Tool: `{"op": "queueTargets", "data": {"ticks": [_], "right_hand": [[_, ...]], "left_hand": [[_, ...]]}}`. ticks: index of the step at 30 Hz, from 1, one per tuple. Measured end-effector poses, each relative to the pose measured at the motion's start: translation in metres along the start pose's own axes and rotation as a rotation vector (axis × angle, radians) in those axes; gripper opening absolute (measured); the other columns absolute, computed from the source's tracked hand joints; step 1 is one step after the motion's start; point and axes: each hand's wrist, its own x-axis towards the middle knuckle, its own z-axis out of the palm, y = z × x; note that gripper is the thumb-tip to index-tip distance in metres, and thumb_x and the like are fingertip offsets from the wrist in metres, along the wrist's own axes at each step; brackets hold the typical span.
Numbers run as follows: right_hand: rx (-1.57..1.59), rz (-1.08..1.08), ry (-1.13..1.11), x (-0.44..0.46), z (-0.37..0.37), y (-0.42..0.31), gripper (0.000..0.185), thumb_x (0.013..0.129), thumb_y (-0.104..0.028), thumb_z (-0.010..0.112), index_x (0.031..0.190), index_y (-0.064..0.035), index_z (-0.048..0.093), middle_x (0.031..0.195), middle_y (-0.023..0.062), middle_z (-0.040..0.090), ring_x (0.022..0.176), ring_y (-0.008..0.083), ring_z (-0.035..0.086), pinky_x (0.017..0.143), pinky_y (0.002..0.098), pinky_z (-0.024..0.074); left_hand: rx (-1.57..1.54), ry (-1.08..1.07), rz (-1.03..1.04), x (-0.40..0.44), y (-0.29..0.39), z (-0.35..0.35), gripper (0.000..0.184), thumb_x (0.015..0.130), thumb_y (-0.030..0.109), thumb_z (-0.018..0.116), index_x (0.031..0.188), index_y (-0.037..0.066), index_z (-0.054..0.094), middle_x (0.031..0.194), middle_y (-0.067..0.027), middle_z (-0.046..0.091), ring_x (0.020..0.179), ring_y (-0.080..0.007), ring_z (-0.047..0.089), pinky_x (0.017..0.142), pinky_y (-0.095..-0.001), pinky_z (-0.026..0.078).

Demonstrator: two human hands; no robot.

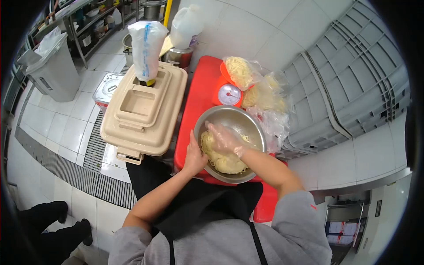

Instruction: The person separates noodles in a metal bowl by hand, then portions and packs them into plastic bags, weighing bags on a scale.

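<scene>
A steel mixing bowl (258,132) holds a mound of pale yellow noodles (227,163). My bare left hand (194,154) is closed on the bowl's left rim, with the thumb toward the inside. Inside the bowl, my right hand (225,139) wears a clear plastic glove and rests on the noodles. Its fingers look stretched out toward the upper left; their undersides are hidden. Just behind the bowl stands an orange dial scale (230,94), with a bag of noodles (240,71) on its pan.
The bowl and scale stand on a red surface (198,84). More bagged noodles (265,95) lie on the right, beside grey plastic crates (344,79). To the left, a beige lidded bin (172,99) carries a plastic-wrapped item (145,48). Another person's shoes (84,229) show at lower left.
</scene>
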Motion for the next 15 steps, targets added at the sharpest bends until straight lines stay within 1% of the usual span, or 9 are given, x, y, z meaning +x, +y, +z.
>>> {"op": "queueTargets", "data": {"ticks": [1,4,6,7,9,10,11,14,15], "right_hand": [[0.059,-0.010,0.113,-0.002,0.003,0.003,0.065,0.067,-0.014,0.068,0.130,-0.0097,0.050,0.097,0.0202,0.065,0.096,0.0381,0.063,0.087,0.0446,0.0498],[0.083,0.007,0.072,-0.002,-0.003,0.008,0.053,0.068,-0.012,0.065,0.120,-0.0089,0.060,0.093,0.0196,0.066,0.094,0.0360,0.064,0.087,0.0433,0.0495],[0.257,0.106,0.098,0.001,0.001,0.013,0.044,0.068,-0.013,0.065,0.111,-0.0078,0.065,0.093,0.0199,0.067,0.093,0.0351,0.064,0.084,0.0426,0.0499],[0.345,0.161,0.110,0.001,-0.002,0.009,0.040,0.068,-0.013,0.064,0.107,-0.0072,0.068,0.092,0.0201,0.067,0.092,0.0346,0.064,0.083,0.0422,0.0501],[0.464,0.318,0.043,0.000,-0.033,-0.005,0.042,0.068,-0.014,0.065,0.110,-0.0094,0.068,0.096,0.0194,0.068,0.091,0.0304,0.066,0.083,0.0371,0.0501],[0.522,0.395,0.007,0.001,-0.047,-0.010,0.043,0.068,-0.014,0.065,0.111,-0.0105,0.068,0.098,0.0191,0.068,0.090,0.0282,0.066,0.082,0.0345,0.0501],[0.492,0.390,0.037,0.003,-0.046,-0.004,0.040,0.067,-0.012,0.065,0.107,-0.0102,0.070,0.091,0.0188,0.068,0.085,0.0264,0.067,0.079,0.0342,0.0503],[0.346,0.366,0.032,0.008,-0.053,0.015,0.040,0.067,-0.011,0.065,0.107,-0.0092,0.070,0.095,0.0176,0.069,0.088,0.0244,0.067,0.079,0.0329,0.0496],[0.526,0.378,0.096,0.005,-0.031,0.043,0.045,0.068,-0.018,0.071,0.112,-0.0081,0.067,0.096,0.0180,0.069,0.092,0.0252,0.066,0.082,0.0333,0.0488]], "left_hand": [[-0.006,-0.022,-0.013,0.001,-0.001,-0.002,0.096,0.068,-0.003,0.058,0.143,-0.008,-0.001,0.128,-0.0354,0.045,0.117,-0.0481,0.048,0.100,-0.0465,0.041],[0.024,0.016,0.022,0.009,-0.008,-0.002,0.092,0.069,-0.001,0.059,0.144,-0.008,0.006,0.126,-0.0345,0.047,0.116,-0.0471,0.049,0.100,-0.0462,0.041],[0.073,0.095,0.084,0.024,-0.019,0.002,0.088,0.070,0.001,0.059,0.144,-0.007,0.012,0.126,-0.0336,0.048,0.116,-0.0458,0.050,0.100,-0.0459,0.041],[0.062,0.064,0.039,0.032,-0.019,0.001,0.085,0.070,0.000,0.059,0.143,-0.007,0.015,0.128,-0.0328,0.047,0.119,-0.0446,0.048,0.101,-0.0469,0.039],[0.030,0.013,-0.047,0.054,-0.018,0.000,0.079,0.071,-0.001,0.057,0.141,-0.007,0.022,0.132,-0.0312,0.044,0.125,-0.0421,0.042,0.103,-0.0490,0.036],[0.022,-0.011,-0.080,0.060,-0.013,-0.002,0.075,0.071,-0.002,0.056,0.139,-0.006,0.026,0.131,-0.0302,0.046,0.123,-0.0418,0.045,0.102,-0.0482,0.037],[0.018,-0.035,-0.112,0.065,-0.009,-0.005,0.071,0.071,-0.003,0.055,0.138,-0.004,0.029,0.129,-0.0291,0.048,0.121,-0.0415,0.047,0.101,-0.0473,0.038],[-0.025,-0.005,-0.159,0.063,-0.006,-0.012,0.063,0.072,-0.006,0.052,0.133,-0.002,0.037,0.122,-0.0272,0.054,0.114,-0.0417,0.053,0.099,-0.0457,0.041],[-0.045,0.018,-0.169,0.060,-0.006,-0.011,0.060,0.072,-0.007,0.051,0.131,-0.001,0.039,0.120,-0.0268,0.056,0.112,-0.0420,0.054,0.098,-0.0453,0.042]]}}
